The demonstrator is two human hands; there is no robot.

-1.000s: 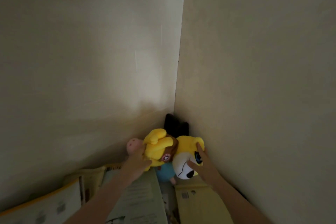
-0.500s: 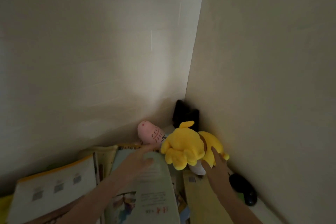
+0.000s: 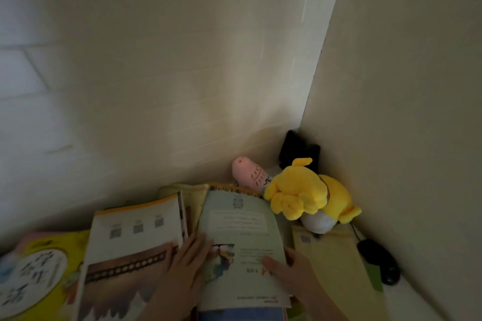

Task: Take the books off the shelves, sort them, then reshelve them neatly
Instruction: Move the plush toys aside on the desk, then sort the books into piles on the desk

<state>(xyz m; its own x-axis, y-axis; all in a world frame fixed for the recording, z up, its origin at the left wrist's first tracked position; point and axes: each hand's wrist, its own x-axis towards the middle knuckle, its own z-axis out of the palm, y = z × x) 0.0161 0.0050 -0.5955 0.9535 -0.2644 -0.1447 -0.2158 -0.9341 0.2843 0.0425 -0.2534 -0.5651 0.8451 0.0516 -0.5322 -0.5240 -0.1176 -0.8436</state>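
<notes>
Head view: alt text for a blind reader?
Two hands hold a pale green paperback book atop a loose book pile: left hand flat at its left edge, right hand pinching its right edge. A yellow plush toy and a pink plush toy lie in the corner beyond.

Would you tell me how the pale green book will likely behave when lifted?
The pale green book looks thin and soft-covered, so it probably flexes and weighs little. Its smooth cover may slide on the blue book beneath.
</notes>
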